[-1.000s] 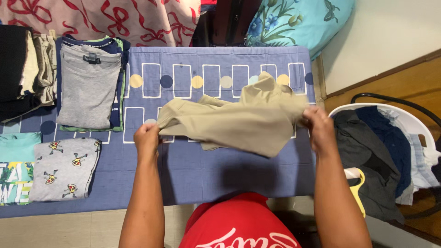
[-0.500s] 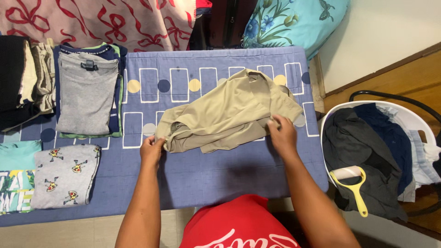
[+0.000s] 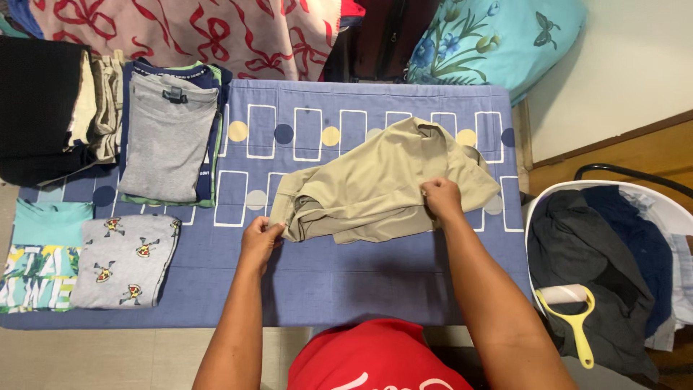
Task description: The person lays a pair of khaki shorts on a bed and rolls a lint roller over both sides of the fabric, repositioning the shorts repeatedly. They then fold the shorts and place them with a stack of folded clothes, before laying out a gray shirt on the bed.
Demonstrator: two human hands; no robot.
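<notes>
A: Start at the far left – what's stacked there?

B: A dark folded pile of clothes (image 3: 36,108), then a folded grey knit top on a stack (image 3: 167,137). Nearer lie a teal printed shirt (image 3: 40,256) and a small grey folded shirt with cartoon prints (image 3: 126,260). All rest on the blue cloth-covered bench with white rectangles and dots (image 3: 375,274)

A: And the hands?

B: The left hand (image 3: 260,242) pinches the near-left corner of the crumpled beige cotton garment (image 3: 375,180), its grip closed on the fabric. The right hand (image 3: 440,198) presses on the garment's right middle, fingers curled into a fold; grip clamped there too, as far as I can see

A: What's different from a second ago?

B: Then the garment was held up, stretched between both hands. Now it lies on the bench, middle to right, and the right hand has come in from the outer edge. I'd judge it's been laid down for smoothing

A: Further right?

B: A white plastic laundry basket of dark clothes (image 3: 678,217), with a yellow-handled lint roller (image 3: 574,318) on top
</notes>
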